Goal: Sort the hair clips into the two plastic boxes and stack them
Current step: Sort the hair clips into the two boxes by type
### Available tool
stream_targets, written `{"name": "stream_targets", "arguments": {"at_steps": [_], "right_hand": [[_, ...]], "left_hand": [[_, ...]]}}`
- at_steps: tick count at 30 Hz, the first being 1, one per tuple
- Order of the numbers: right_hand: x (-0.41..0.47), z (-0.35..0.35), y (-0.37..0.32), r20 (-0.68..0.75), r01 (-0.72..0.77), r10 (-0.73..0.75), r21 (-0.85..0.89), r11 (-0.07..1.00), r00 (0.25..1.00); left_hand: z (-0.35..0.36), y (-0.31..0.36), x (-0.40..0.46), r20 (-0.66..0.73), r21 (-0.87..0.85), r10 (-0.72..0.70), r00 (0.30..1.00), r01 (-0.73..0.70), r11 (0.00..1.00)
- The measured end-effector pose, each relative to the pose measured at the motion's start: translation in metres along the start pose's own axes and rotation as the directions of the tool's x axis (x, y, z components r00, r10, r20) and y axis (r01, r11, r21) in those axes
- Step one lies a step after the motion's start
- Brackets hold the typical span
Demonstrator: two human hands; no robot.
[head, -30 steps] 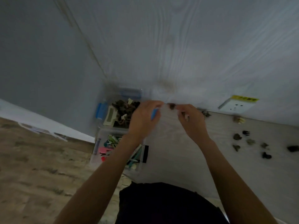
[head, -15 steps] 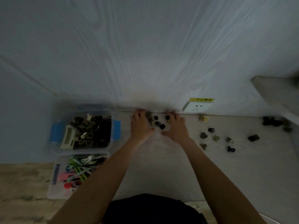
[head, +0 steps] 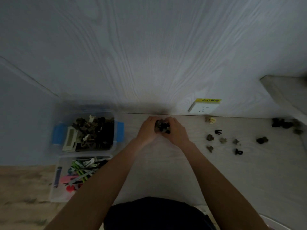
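Observation:
My left hand (head: pixel 147 130) and my right hand (head: pixel 177 131) are cupped together around a small heap of dark claw clips (head: pixel 162 127) on the pale surface near the wall. To the left stands a clear box with blue latches (head: pixel 120 134), filled with dark claw clips. In front of it a second clear box (head: pixel 57 185) holds colourful flat hair clips. Several loose dark claw clips (head: pixel 222 140) lie scattered to the right of my hands.
A white wall socket with a yellow label (head: pixel 205 107) sits at the wall base, right of my hands. More dark clips (head: pixel 282 123) lie at the far right under a pale ledge (head: pixel 282 92). A brown wood floor (head: pixel 23 188) lies at the lower left.
The view has swung right and steadied. My hands dropped onto the surface, then closed together, gathering the few loose dark clips between them into one heap.

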State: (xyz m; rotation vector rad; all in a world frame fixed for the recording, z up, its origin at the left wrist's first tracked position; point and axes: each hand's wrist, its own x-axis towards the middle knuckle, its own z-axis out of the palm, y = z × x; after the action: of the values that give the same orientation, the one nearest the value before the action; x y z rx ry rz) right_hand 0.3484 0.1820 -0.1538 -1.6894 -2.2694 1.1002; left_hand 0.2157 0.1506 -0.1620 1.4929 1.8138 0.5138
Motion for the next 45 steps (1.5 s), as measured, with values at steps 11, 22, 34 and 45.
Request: {"name": "stream_targets", "arguments": {"at_steps": [11, 22, 34, 45], "right_hand": [[-0.045, -0.001, -0.008, 0.013, 0.0, -0.003, 0.212, 0.977, 1.0], [-0.059, -0.003, -0.139, -0.05, 0.404, -0.409, 0.299, 0.864, 0.911], [-0.018, 0.07, -0.221, 0.112, 0.558, -0.561, 0.058, 0.828, 0.82], [0.011, 0.099, -0.256, 0.235, 0.675, -0.643, -0.096, 0.731, 0.729]], "left_hand": [[0.001, 0.007, -0.046, -0.039, -0.241, -0.051, 0.998, 0.04, 0.97], [-0.119, -0.022, -0.117, -0.483, -0.307, -0.025, 0.875, -0.142, 0.941], [-0.167, -0.104, -0.171, -0.488, -0.087, -0.208, 0.848, 0.19, 0.978], [-0.173, -0.114, -0.178, -0.447, 0.128, -0.119, 0.887, 0.195, 0.972]]}}
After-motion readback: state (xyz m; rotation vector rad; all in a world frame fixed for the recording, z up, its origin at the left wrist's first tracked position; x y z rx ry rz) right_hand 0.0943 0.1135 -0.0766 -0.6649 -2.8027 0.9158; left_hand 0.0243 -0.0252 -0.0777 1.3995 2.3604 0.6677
